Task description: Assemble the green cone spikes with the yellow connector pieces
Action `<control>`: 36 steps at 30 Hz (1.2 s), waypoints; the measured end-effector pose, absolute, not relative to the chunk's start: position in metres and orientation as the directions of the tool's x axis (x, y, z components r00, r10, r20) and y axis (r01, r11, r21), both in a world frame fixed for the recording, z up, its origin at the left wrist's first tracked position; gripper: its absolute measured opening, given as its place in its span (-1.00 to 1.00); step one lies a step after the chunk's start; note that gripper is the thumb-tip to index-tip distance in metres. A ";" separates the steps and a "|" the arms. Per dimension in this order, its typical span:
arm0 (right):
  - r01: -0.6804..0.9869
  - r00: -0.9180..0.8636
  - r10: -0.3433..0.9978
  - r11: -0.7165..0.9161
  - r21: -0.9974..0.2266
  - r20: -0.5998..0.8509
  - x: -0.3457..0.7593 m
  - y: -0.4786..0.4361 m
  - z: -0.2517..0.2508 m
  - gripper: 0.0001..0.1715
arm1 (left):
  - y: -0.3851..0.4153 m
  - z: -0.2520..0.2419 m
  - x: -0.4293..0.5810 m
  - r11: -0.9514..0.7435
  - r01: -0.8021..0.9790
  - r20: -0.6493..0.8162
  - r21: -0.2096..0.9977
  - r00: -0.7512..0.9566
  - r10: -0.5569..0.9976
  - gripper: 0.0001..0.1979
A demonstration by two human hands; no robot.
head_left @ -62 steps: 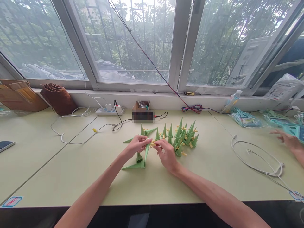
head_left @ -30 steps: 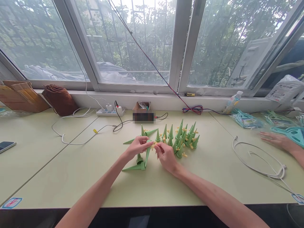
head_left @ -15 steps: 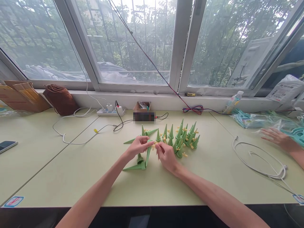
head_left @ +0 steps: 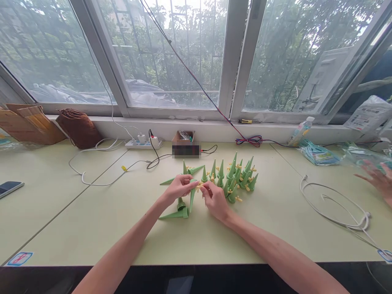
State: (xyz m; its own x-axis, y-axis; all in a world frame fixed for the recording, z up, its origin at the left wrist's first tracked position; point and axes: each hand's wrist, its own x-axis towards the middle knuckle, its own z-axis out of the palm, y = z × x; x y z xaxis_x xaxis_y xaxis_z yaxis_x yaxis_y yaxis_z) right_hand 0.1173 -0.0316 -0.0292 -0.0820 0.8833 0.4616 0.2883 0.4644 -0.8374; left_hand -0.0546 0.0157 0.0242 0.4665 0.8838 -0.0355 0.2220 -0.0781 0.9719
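My left hand (head_left: 180,187) is closed on a green plant watering spike (head_left: 192,199), its tip pointing down. Pinched in the fingers of my right hand (head_left: 216,200) is a small yellow valve (head_left: 199,186), which meets the top of that spike. Fingers partly hide the joint. Right of my hands, several green spikes with yellow valves (head_left: 232,175) stand tip up in a cluster. Below my left hand a loose green spike (head_left: 174,214) lies on its side, with a green cap-like piece (head_left: 181,204) beside it. More green spikes (head_left: 196,169) lie and stand just beyond my hands.
Behind are a power strip (head_left: 131,144), a small open box (head_left: 183,136) and bundled cable (head_left: 249,141). A white cable (head_left: 330,220) coils at right, near another person's hand (head_left: 378,179). A phone (head_left: 10,188) and brown pouch (head_left: 79,128) lie left. A bottle (head_left: 301,131) leans at the sill.
My hands stay together at the spike and valve, with barely any shift. At the far right the other person's hand has moved further right, away from the teal bundle.
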 end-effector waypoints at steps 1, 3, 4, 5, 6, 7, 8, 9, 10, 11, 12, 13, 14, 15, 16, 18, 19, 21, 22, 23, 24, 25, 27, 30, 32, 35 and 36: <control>0.300 -0.081 0.884 0.461 -0.835 0.460 0.118 -0.031 -0.030 -0.64 | 0.016 0.023 -0.055 -0.082 0.226 -0.036 0.971 0.475 0.879 -0.53; 0.325 -0.069 0.887 0.453 -0.830 0.457 0.118 -0.030 -0.031 -0.58 | 0.016 0.022 -0.055 -0.092 0.238 -0.036 0.967 0.484 0.874 -0.53; 0.333 -0.061 0.888 0.449 -0.829 0.456 0.118 -0.030 -0.031 -0.55 | 0.016 0.022 -0.055 -0.096 0.241 -0.035 0.966 0.485 0.874 -0.53; 0.335 -0.056 0.889 0.445 -0.831 0.454 0.118 -0.031 -0.031 -0.55 | 0.016 0.022 -0.055 -0.098 0.243 -0.033 0.965 0.483 0.875 -0.53; 0.330 -0.054 0.891 0.441 -0.834 0.450 0.118 -0.031 -0.029 -0.56 | 0.016 0.023 -0.055 -0.097 0.242 -0.032 0.966 0.478 0.878 -0.54; 0.321 -0.054 0.893 0.439 -0.839 0.446 0.118 -0.032 -0.028 -0.58 | 0.016 0.023 -0.054 -0.093 0.237 -0.031 0.967 0.472 0.881 -0.55; 0.307 -0.059 0.895 0.437 -0.845 0.442 0.118 -0.033 -0.027 -0.62 | 0.016 0.024 -0.054 -0.086 0.232 -0.032 0.969 0.465 0.885 -0.55; 0.292 -0.064 0.897 0.437 -0.851 0.438 0.118 -0.033 -0.026 -0.65 | 0.016 0.024 -0.054 -0.079 0.227 -0.035 0.971 0.459 0.888 -0.56; 0.278 -0.070 0.896 0.439 -0.855 0.438 0.118 -0.034 -0.025 -0.68 | 0.016 0.025 -0.054 -0.073 0.224 -0.038 0.972 0.456 0.889 -0.56; 0.267 -0.074 0.895 0.442 -0.856 0.440 0.118 -0.034 -0.025 -0.69 | 0.016 0.025 -0.054 -0.071 0.221 -0.039 0.973 0.457 0.889 -0.57; 0.260 -0.075 0.893 0.446 -0.856 0.443 0.118 -0.034 -0.024 -0.70 | 0.016 0.025 -0.054 -0.072 0.217 -0.037 0.974 0.461 0.886 -0.56; 0.255 -0.075 0.892 0.449 -0.856 0.446 0.118 -0.034 -0.025 -0.70 | 0.016 0.024 -0.054 -0.076 0.211 -0.032 0.974 0.467 0.884 -0.56; 0.255 -0.075 0.891 0.451 -0.856 0.447 0.118 -0.034 -0.025 -0.70 | 0.016 0.024 -0.054 -0.083 0.205 -0.025 0.975 0.473 0.881 -0.56; 0.258 -0.073 0.891 0.450 -0.855 0.448 0.118 -0.034 -0.025 -0.69 | 0.016 0.023 -0.054 -0.089 0.199 -0.018 0.976 0.479 0.877 -0.55; 0.267 -0.070 0.891 0.449 -0.853 0.448 0.119 -0.033 -0.026 -0.68 | 0.016 0.022 -0.054 -0.095 0.195 -0.012 0.976 0.484 0.875 -0.55; 0.295 -0.063 0.888 0.452 -0.842 0.455 0.119 -0.032 -0.026 -0.62 | 0.015 0.021 -0.053 -0.104 0.198 -0.006 0.975 0.490 0.871 -0.55; 0.312 -0.059 0.885 0.455 -0.834 0.461 0.119 -0.032 -0.026 -0.59 | 0.015 0.021 -0.053 -0.108 0.204 -0.008 0.973 0.497 0.868 -0.56; 0.334 -0.051 0.883 0.455 -0.825 0.467 0.119 -0.032 -0.026 -0.54 | 0.016 0.021 -0.053 -0.111 0.214 -0.012 0.971 0.503 0.864 -0.58; 0.334 -0.046 0.886 0.449 -0.829 0.461 0.119 -0.032 -0.026 -0.53 | 0.016 0.020 -0.053 -0.112 0.217 -0.013 0.970 0.503 0.864 -0.59; 0.326 -0.043 0.892 0.439 -0.837 0.451 0.119 -0.032 -0.027 -0.53 | 0.016 0.020 -0.053 -0.112 0.218 -0.014 0.969 0.503 0.864 -0.59; 0.311 -0.043 0.898 0.428 -0.848 0.438 0.118 -0.032 -0.027 -0.54 | 0.016 0.020 -0.053 -0.114 0.218 -0.010 0.969 0.499 0.867 -0.60; 0.295 -0.045 0.904 0.420 -0.858 0.426 0.118 -0.032 -0.027 -0.56 | 0.016 0.020 -0.053 -0.118 0.216 -0.004 0.969 0.492 0.870 -0.60; 0.269 -0.056 0.907 0.416 -0.869 0.417 0.118 -0.033 -0.027 -0.64 | 0.017 0.021 -0.053 -0.123 0.214 0.005 0.969 0.482 0.876 -0.59; 0.251 -0.065 0.902 0.429 -0.868 0.427 0.118 -0.034 -0.026 -0.73 | 0.016 0.023 -0.053 -0.129 0.224 0.010 0.966 0.465 0.885 -0.60; 0.249 -0.062 0.898 0.437 -0.865 0.436 0.118 -0.034 -0.026 -0.74 | 0.015 0.025 -0.053 -0.141 0.236 0.013 0.962 0.472 0.881 -0.61; 0.265 -0.052 0.896 0.439 -0.858 0.442 0.119 -0.033 -0.027 -0.74 | 0.014 0.025 -0.053 -0.141 0.238 0.004 0.961 0.498 0.867 -0.61; 0.273 -0.051 0.896 0.438 -0.857 0.442 0.119 -0.033 -0.027 -0.74 | 0.014 0.025 -0.053 -0.132 0.237 -0.005 0.963 0.505 0.863 -0.60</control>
State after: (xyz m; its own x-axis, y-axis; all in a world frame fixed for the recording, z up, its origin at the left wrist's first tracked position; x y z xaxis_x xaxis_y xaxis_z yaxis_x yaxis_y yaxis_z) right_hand 0.1189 -0.0325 -0.0268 -0.0509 0.8958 0.4416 0.2731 0.4378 -0.8566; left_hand -0.0534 0.0135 0.0253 0.5048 0.8632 -0.0054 0.2366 -0.1324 0.9625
